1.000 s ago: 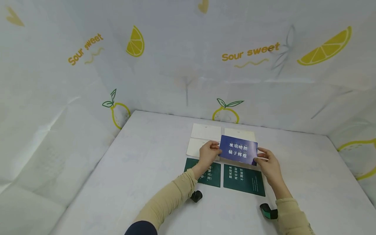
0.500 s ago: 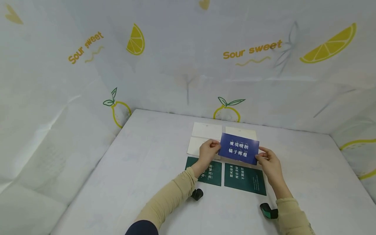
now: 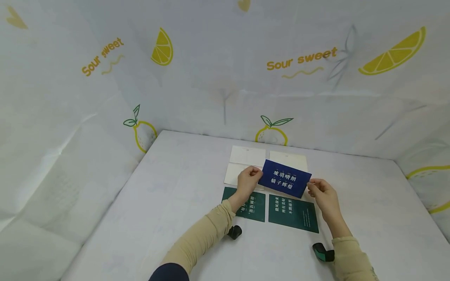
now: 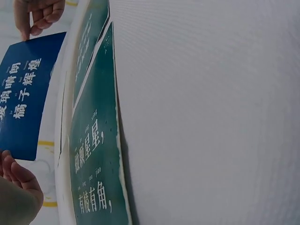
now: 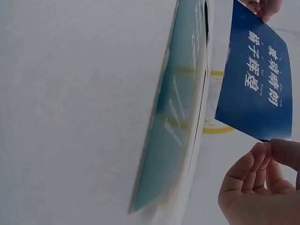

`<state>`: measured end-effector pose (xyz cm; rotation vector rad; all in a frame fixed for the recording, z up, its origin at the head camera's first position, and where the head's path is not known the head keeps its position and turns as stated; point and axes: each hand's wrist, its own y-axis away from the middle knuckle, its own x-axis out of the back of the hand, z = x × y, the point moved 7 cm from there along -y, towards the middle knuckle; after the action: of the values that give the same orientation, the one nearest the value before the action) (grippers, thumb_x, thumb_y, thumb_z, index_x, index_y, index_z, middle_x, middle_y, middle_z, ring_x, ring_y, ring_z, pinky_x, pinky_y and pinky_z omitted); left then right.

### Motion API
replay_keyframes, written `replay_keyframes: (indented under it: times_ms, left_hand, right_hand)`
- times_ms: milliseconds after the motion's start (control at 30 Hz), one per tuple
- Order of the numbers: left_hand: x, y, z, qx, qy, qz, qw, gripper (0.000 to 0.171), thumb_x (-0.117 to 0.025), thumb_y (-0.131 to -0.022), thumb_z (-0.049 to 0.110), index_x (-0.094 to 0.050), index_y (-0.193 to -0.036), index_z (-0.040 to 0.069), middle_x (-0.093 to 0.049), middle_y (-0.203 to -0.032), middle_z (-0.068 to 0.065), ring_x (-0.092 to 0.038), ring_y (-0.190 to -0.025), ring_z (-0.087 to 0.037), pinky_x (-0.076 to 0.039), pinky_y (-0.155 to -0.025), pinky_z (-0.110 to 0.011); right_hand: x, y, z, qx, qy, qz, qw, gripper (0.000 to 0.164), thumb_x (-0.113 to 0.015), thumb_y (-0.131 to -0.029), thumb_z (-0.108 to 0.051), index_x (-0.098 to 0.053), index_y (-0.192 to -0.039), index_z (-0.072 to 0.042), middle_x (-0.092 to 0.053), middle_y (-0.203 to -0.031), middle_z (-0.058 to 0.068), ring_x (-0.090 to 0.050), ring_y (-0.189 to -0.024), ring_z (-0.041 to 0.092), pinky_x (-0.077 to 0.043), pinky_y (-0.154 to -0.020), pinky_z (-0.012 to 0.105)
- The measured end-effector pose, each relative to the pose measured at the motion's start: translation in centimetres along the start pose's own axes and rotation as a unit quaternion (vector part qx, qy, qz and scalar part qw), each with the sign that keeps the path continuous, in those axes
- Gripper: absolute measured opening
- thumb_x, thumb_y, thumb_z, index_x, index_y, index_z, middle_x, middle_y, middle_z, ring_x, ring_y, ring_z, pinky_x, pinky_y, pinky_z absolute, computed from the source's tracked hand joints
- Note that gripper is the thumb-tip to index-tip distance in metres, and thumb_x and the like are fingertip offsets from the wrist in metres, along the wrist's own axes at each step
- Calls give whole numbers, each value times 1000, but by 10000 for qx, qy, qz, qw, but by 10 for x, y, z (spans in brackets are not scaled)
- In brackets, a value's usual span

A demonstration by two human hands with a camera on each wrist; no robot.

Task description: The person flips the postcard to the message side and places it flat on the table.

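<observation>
A dark blue card [image 3: 285, 180] with two lines of white Chinese characters is held up above the table, tilted down to the right in the head view. My left hand [image 3: 247, 182] pinches its left edge, and my right hand [image 3: 324, 195] pinches the right edge between thumb and fingers. In the right wrist view the right thumb and fingertips meet at the card's corner [image 5: 267, 133]. Below it lie two green cards with white writing, the left one [image 3: 258, 207] partly behind my left wrist and the right one [image 3: 293, 214] in full length.
Behind the blue card, several white cards [image 3: 247, 155] lie on the white table [image 3: 158, 203], partly covered by it and my left hand. A black object [image 3: 235, 232] sits by the left sleeve, a black and green one [image 3: 321, 253] by the right sleeve. A lemon-print sheet [image 3: 197, 78] hangs behind.
The blue card has tilted, its right side now lower, and looks darker without the sheen. My right hand has shifted slightly right and down its edge. The cards on the table stay put.
</observation>
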<state>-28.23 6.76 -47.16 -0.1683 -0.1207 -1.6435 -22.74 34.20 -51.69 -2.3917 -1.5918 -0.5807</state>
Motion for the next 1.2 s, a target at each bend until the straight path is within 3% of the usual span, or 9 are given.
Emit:
replay_keyframes:
  times_ms: [200, 333, 500, 700, 767, 967, 1200]
  left_hand:
    - [-1, 1, 0, 89, 269, -90, 9996, 16, -59, -91, 20, -67, -90, 7, -68, -80, -6, -58, -66, -7, -48, -60, -17]
    - [0, 1, -1, 107, 521, -126, 9985, 22, -58, -92, 25, -68, -92, 5, -70, -83, -10, -63, -69, -11, -53, -65, -20]
    - [2, 2, -2, 136, 588, -255, 9979, 22, -63, -89, 28, -70, -92, 7, -69, -85, -8, -61, -69, -6, -53, -68, -22]
    - [-2, 2, -2, 126, 496, -541, 9972, 16, -67, -85, 17, -72, -97, 8, -69, -96, -7, -59, -78, -5, -52, -70, -20]
    - [-5, 1, -2, 76, 358, -610, 9975, 18, -66, -84, 15, -72, -100, 9, -68, -100, -6, -57, -79, -4, -51, -69, -18]
    - [-14, -5, 0, -229, -364, -719, 9965, 23, -66, -83, 14, -71, -106, 12, -68, -101, -5, -57, -76, -4, -47, -64, -16]
    - [-32, -8, 6, -668, -1379, -996, 9832, 31, -68, -80, 8, -69, -111, 7, -69, -102, -8, -50, -69, -2, -43, -62, -14]
  right_hand:
    - [-3, 6, -6, 97, -594, -165, 9981, 32, -51, -94, -40, -54, -107, -12, -58, -86, -15, -58, -77, -5, -48, -69, 7]
    - [-5, 9, -9, 134, -913, -353, 9951, 40, -49, -94, -41, -54, -113, -5, -59, -93, -13, -59, -81, -5, -48, -72, 7]
    - [-2, 9, -7, 45, -656, -192, 9977, 56, -49, -91, -51, -57, -119, -3, -56, -99, -13, -58, -84, -5, -48, -72, 6]
    - [2, 6, -4, 7, -613, 16, 9981, 53, -60, -85, -50, -61, -116, -8, -57, -100, -16, -57, -86, -3, -46, -72, 5]
    - [3, 5, -4, 31, -452, 43, 9990, 53, -62, -84, -50, -61, -118, -9, -57, -102, -14, -55, -89, 0, -45, -72, 4]
    - [6, -3, 2, 47, 767, 263, 9967, 50, -55, -87, -53, -58, -123, -18, -58, -108, 0, -51, -94, 12, -43, -72, 12]
    - [8, -14, 7, 245, 1813, 110, 9831, 50, -52, -89, -48, -57, -125, -13, -61, -109, 13, -51, -91, 24, -42, -63, 25]
